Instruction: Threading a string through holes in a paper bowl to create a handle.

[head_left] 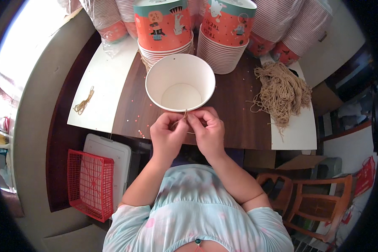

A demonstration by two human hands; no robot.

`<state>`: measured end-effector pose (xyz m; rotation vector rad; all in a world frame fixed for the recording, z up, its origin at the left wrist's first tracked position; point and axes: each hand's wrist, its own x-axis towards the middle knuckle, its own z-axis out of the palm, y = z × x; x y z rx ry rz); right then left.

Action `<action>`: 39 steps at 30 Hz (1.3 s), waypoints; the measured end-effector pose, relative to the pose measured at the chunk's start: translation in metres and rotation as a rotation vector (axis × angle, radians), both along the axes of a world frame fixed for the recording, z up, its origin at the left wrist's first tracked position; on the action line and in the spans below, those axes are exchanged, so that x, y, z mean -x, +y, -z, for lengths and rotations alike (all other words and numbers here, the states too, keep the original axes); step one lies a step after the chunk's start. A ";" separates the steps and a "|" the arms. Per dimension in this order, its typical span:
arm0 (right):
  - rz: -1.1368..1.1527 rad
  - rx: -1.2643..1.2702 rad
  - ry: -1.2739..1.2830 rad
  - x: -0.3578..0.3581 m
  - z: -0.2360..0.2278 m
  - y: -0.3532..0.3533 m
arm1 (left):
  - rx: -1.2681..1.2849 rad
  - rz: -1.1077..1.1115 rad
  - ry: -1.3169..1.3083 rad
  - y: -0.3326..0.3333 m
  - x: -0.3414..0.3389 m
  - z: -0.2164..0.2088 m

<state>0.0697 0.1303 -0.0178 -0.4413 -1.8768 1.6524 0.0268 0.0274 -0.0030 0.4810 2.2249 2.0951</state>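
A white paper bucket (180,80) stands in front of me with its open mouth tilted toward me. A small dark hole shows near its far rim. At its near rim, my left hand (170,131) and my right hand (206,128) meet, fingertips pinched together. Between them is a thin tan cord (186,113), its short end poking up against the rim and a loop hanging below. Whether the cord passes through the bucket's wall is hidden by my fingers.
Two stacks of printed orange buckets (164,31) stand behind the white one, with bagged stacks (277,21) further back. A heap of tan cords (283,92) lies right; a small bundle (84,101) lies left. Below left is a red basket (90,185); a wooden chair (319,201) stands right.
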 end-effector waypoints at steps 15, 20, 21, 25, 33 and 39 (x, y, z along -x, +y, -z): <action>-0.216 0.204 -0.077 -0.004 -0.009 0.015 | -0.180 0.106 -0.233 -0.013 0.008 0.008; -0.026 -0.346 -0.015 -0.017 -0.030 0.017 | -0.131 0.105 -0.198 -0.013 0.006 0.006; -0.032 -0.346 -0.015 -0.018 -0.036 0.019 | -0.129 0.085 -0.147 -0.012 0.005 0.005; -0.086 -0.967 0.262 -0.008 -0.055 0.025 | -0.082 0.049 -0.052 -0.010 0.002 0.000; -0.019 -1.263 0.264 -0.001 -0.039 0.028 | -0.038 0.050 -0.028 -0.016 0.005 0.002; -0.002 -1.059 0.149 -0.012 -0.033 0.022 | -0.039 0.085 -0.133 -0.016 0.005 -0.001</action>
